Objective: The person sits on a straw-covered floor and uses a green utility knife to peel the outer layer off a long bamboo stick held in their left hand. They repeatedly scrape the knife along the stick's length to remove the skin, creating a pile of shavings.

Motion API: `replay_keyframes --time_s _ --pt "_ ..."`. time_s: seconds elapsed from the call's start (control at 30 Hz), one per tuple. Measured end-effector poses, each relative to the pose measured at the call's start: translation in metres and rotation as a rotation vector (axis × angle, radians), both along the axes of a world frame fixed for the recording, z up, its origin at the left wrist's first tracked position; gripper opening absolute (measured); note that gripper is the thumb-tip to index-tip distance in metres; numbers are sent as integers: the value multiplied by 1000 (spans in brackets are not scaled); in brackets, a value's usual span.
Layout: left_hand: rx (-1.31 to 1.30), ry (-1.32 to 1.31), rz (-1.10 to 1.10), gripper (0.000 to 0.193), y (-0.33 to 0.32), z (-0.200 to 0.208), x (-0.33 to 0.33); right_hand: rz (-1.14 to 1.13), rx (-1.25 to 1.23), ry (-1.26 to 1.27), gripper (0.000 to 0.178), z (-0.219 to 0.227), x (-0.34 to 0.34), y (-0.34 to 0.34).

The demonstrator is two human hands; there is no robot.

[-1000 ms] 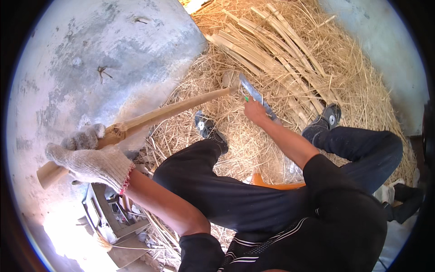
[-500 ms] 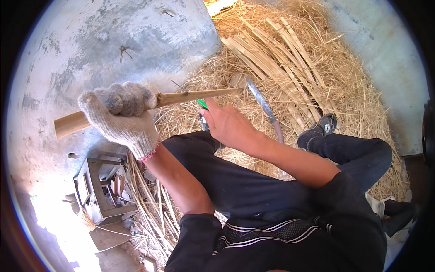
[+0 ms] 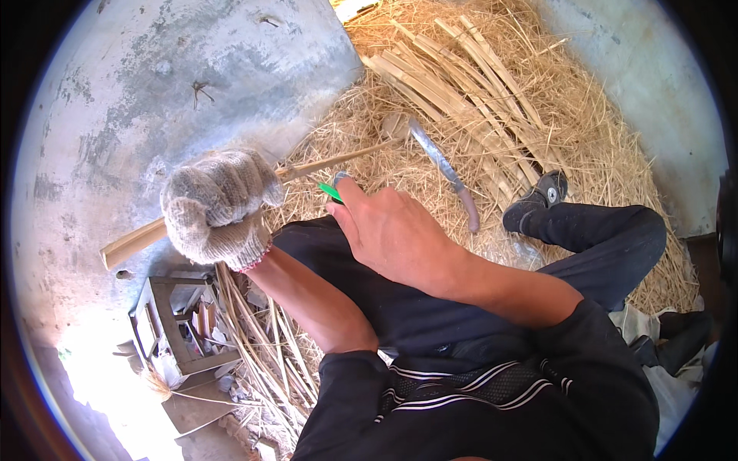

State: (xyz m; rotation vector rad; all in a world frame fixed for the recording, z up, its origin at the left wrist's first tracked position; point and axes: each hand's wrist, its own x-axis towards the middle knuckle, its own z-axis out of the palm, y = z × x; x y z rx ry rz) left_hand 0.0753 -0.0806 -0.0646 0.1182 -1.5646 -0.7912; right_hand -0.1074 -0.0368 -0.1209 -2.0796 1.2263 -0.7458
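Observation:
My left hand (image 3: 219,203), in a whitish-grey knitted glove, is closed around a split bamboo strip (image 3: 132,243). The strip runs from the lower left, through the fist, to a thinner end over the straw. Bare, my right hand (image 3: 392,230) grips a small green-handled tool (image 3: 330,191) just below the strip and apart from it. Most of that tool is hidden, so its exact kind does not show. Beyond my right hand, a curved long-bladed knife (image 3: 440,160) with a brownish handle lies on the straw.
Several split bamboo strips (image 3: 461,96) lie on the straw heap (image 3: 569,115) at the far right. A worn grey-white wall (image 3: 254,84) rises on the left. A square-framed box (image 3: 184,353) with scraps stands at lower left, beside long thin strips (image 3: 265,357). My shoe (image 3: 536,201) rests on the straw.
My left fist has turned and shifted slightly right and down with the bamboo strip. My right hand and the green-handled tool have dropped away from the strip, slightly left and toward me.

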Motion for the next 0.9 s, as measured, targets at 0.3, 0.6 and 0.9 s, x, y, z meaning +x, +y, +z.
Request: replay_keyframes --time_s 0.3,0.6,0.9 --pt "-6 -75 -70 29 1 3 -4 -2 19 -2 23 11 1 10" --pt "7 -168 -119 28 -2 9 -26 -113 115 152 25 -66 -22 -5" --pt "56 154 160 35 -5 -3 -8 -18 26 361 27 0 -75 -5"
